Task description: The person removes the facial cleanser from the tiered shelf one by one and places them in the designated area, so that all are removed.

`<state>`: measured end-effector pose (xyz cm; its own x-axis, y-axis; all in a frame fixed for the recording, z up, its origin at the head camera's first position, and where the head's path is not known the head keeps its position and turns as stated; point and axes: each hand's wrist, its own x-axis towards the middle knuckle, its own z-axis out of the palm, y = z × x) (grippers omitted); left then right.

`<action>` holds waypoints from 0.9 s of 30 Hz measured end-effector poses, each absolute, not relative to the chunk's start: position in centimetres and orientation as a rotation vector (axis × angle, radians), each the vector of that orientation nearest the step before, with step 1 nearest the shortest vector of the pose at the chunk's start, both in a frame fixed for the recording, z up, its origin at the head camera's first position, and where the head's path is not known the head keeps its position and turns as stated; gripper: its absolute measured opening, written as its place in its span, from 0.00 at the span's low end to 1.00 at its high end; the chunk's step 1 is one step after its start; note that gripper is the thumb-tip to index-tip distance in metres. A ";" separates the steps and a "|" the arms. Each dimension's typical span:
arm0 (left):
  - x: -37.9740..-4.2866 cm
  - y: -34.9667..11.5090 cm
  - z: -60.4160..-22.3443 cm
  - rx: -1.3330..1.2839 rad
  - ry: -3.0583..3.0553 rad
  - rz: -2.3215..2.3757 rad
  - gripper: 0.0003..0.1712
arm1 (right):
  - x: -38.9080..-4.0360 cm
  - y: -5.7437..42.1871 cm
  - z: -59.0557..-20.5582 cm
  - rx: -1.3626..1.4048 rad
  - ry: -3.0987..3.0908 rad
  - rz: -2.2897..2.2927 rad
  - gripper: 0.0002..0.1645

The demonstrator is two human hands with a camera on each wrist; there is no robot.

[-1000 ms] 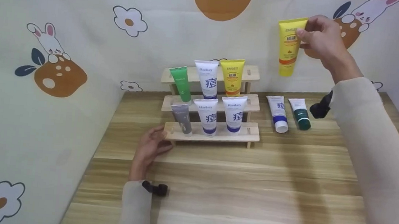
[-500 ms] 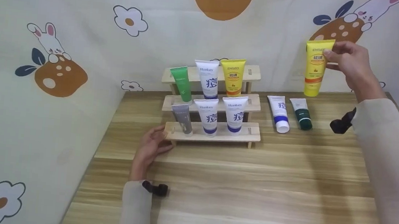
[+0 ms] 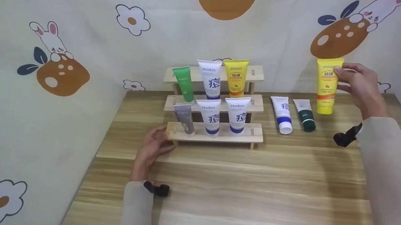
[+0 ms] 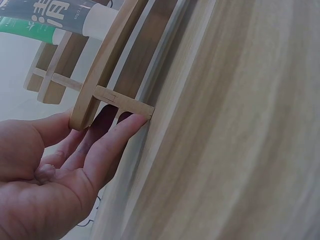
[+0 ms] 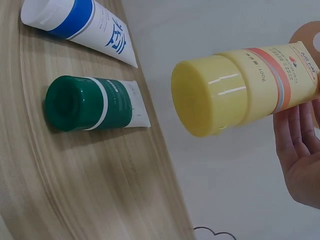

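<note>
High at the right in the head view, my right hand pinches a yellow squeeze tube between thumb and fingers. It hangs cap down, its cap apart from the table in the right wrist view. My left hand holds the left end of a three-tier wooden rack, thumb at the bottom shelf's end and fingers underneath. On that shelf stand a grey tube and two white-and-blue tubes. The middle shelf bears a green tube, a white-and-blue tube and another yellow tube.
Right of the rack, a white-and-blue tube and a dark green-and-white tube lie side by side on the wood-grain table. A patterned cloth backdrop rises behind and at the left.
My right hand has carried the yellow tube rightward and down, from above the lying tubes to the right of them. The left hand stays at the rack.
</note>
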<state>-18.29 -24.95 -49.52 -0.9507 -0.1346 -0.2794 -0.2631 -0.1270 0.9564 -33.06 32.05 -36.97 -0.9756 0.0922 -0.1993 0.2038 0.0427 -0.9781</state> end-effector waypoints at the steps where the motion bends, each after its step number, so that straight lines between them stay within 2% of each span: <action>1: -18.3 -24.9 -49.5 -0.462 2.018 2.244 0.25 | -33.1 32.3 -37.3 0.330 2.193 -2.101 0.38; 4: -18.3 -25.0 -49.6 -0.457 2.026 2.228 0.26 | -33.2 32.8 -38.4 0.386 2.192 -2.060 0.43; 8: -18.4 -25.0 -49.6 -0.461 2.029 2.231 0.26 | -33.4 33.5 -39.8 0.489 2.220 -1.937 0.57; 10: -18.4 -25.0 -49.6 -0.461 2.036 2.231 0.26 | -33.4 33.8 -40.5 0.532 2.235 -1.870 0.61; 27: -18.3 -25.0 -49.5 -0.467 2.054 2.197 0.26 | -33.6 34.8 -45.2 0.705 2.139 -1.719 0.63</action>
<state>-18.31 -24.99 -49.48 -0.9483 -0.1355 -0.2871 -0.2773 -0.0866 0.9569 -33.59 34.76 -45.21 -0.8317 0.1827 -0.5244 0.5514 0.1602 -0.8187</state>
